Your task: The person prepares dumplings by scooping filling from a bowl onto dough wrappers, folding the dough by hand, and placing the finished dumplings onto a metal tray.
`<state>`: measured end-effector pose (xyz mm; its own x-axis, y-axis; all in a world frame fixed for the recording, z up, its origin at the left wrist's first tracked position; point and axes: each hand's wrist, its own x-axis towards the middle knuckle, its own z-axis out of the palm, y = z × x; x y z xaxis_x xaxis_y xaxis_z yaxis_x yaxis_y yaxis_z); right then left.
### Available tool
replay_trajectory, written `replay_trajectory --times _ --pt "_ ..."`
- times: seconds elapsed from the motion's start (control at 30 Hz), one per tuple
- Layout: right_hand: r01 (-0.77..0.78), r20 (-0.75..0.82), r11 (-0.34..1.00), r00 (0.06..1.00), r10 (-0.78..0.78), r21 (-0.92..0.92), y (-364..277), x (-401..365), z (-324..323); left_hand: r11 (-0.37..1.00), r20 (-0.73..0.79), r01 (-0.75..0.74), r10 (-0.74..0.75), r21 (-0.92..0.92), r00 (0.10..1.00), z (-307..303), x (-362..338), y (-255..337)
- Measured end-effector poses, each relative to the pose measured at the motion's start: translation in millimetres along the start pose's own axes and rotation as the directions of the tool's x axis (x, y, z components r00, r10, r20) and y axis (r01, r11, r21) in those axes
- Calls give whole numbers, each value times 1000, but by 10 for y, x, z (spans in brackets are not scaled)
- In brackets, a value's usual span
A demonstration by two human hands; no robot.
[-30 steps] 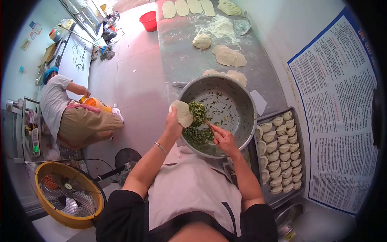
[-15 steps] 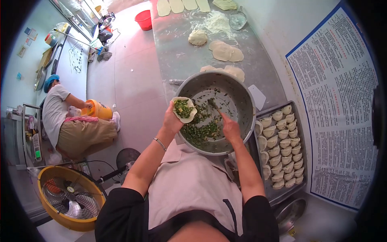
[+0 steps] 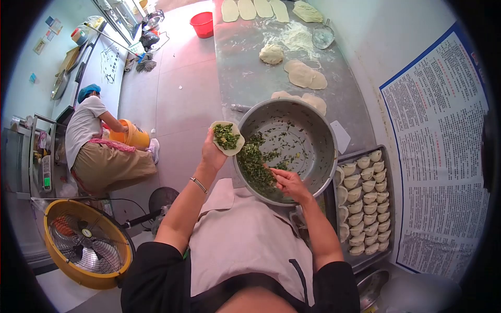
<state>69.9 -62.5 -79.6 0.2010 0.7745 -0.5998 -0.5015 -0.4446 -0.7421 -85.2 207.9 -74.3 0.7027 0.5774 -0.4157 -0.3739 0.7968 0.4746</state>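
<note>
A round dumpling wrapper (image 3: 233,148) rests on the palm and fingers of my left hand (image 3: 211,155), with chopped green filling (image 3: 225,136) heaped on it. It is held at the left rim of a large metal bowl (image 3: 326,182). Inside the bowl, my right hand (image 3: 291,184) is closed round the handle of a wooden-handled utensil (image 3: 270,169). The utensil's head is hidden in the green filling mixture (image 3: 254,166), which is banked against the bowl's left wall. Bits of greens cling to the bowl's bottom.
On the right, a tray (image 3: 386,151) holds rows of folded dumplings (image 3: 370,198). Wrappers (image 3: 305,75), dough (image 3: 271,53) and flour (image 3: 297,38) lie on the metal table (image 3: 235,78). At left are a yellow fan (image 3: 86,244) and a person (image 3: 99,141) bending over an orange bucket (image 3: 136,136).
My right hand has moved the utensil from the bowl's middle down and left into the filling. The filled wrapper has shifted slightly left relative to the bowl. The view has shifted a little.
</note>
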Motion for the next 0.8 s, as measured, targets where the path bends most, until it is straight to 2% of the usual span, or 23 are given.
replay_trajectory --times 0.13,0.23,0.3,0.37,0.43,0.53,0.63,0.73,0.8 --pt "179 -93 982 978 -184 -61 -290 -249 81 998 23 61 -61 3 998 121 56 -182" --pt "366 -169 890 892 -419 -273 -252 -216 146 989 52 137 -134 -48 990 302 77 -446" --pt "510 -199 617 652 -732 -599 -180 -140 285 983 67 173 -169 -58 983 400 74 -606" --pt "405 -129 369 510 -851 -837 -117 -175 347 970 56 222 -217 -100 975 474 83 -750" --pt "168 -74 194 540 -839 -966 -45 -267 374 965 -28 230 -236 -128 971 584 95 -837" --pt "163 -60 168 521 -852 -972 91 -311 389 956 -83 245 -261 -162 962 571 121 -974" --pt "230 -138 312 556 -819 -922 124 -332 384 949 -19 280 -286 -147 958 570 60 -978" --pt "320 -179 390 529 -830 -864 93 -404 363 948 94 303 -294 -103 951 579 -4 -868" --pt "274 -150 337 531 -834 -901 40 -426 352 947 135 309 -296 -89 946 526 -11 -846"
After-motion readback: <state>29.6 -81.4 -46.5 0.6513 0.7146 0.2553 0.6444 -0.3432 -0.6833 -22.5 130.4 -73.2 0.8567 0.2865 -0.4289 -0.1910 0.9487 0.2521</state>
